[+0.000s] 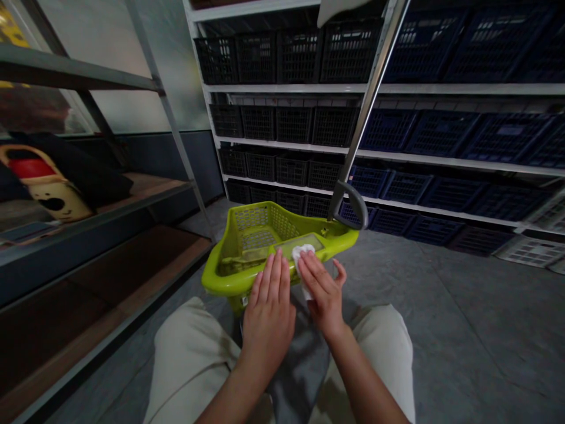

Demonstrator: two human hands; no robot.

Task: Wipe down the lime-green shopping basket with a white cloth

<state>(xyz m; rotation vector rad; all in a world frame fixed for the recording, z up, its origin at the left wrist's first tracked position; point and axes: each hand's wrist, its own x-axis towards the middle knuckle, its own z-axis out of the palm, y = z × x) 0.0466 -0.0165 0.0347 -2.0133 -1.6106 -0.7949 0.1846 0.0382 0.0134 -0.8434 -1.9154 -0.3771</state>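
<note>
A lime-green plastic mop bucket (260, 247) sits in front of my knees, with a slatted wringer basket inside it. My left hand (269, 300) lies flat with its fingertips on the bucket's near rim, holding nothing. My right hand (322, 291) presses a crumpled white tissue (303, 258) against the flat insert on the rim. Part of the tissue is hidden under my fingers. A metal mop handle (368, 100) rises from the bucket's far right corner, where a grey curved clamp (353, 203) sits.
Beige trousers cover my knees (189, 359) on either side of the bucket. Metal shelving (110, 200) on the left holds a yellow and red container. White racks (353, 88) of black and dark blue crates fill the back. The floor is grey concrete (463, 318).
</note>
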